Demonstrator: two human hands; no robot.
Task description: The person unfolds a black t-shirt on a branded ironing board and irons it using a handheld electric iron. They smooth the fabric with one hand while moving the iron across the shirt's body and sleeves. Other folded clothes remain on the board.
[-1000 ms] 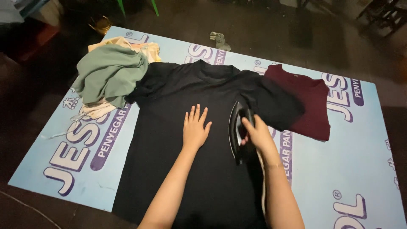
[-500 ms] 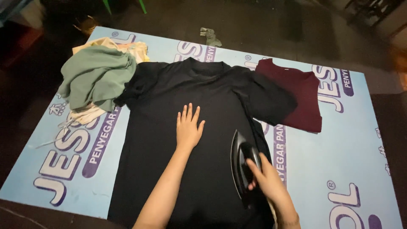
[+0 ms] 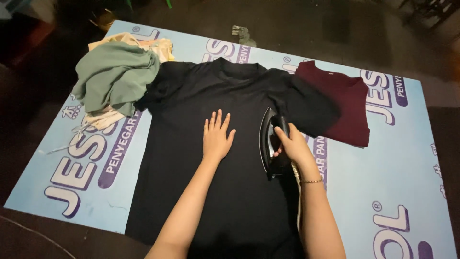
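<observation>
A black T-shirt (image 3: 191, 192) lies spread flat on a light blue printed mat (image 3: 407, 192) on the floor. My left hand (image 3: 216, 136) rests palm down on the shirt's chest, fingers spread. My right hand (image 3: 293, 145) grips the handle of a black clothes iron (image 3: 268, 139), which sits on the shirt's right side with its tip pointing toward the sleeve. A thin bracelet circles my right wrist.
A pile of green and cream clothes (image 3: 115, 79) lies on the mat's upper left, touching the black shirt's sleeve. A dark red garment (image 3: 342, 103) lies at the upper right, partly under the other sleeve. A small crumpled scrap (image 3: 243, 34) sits beyond the mat on dark floor.
The iron and my right hand slid down the shirt's right side half a second ago, then back up toward the sleeve. My left hand stayed flat on the chest.
</observation>
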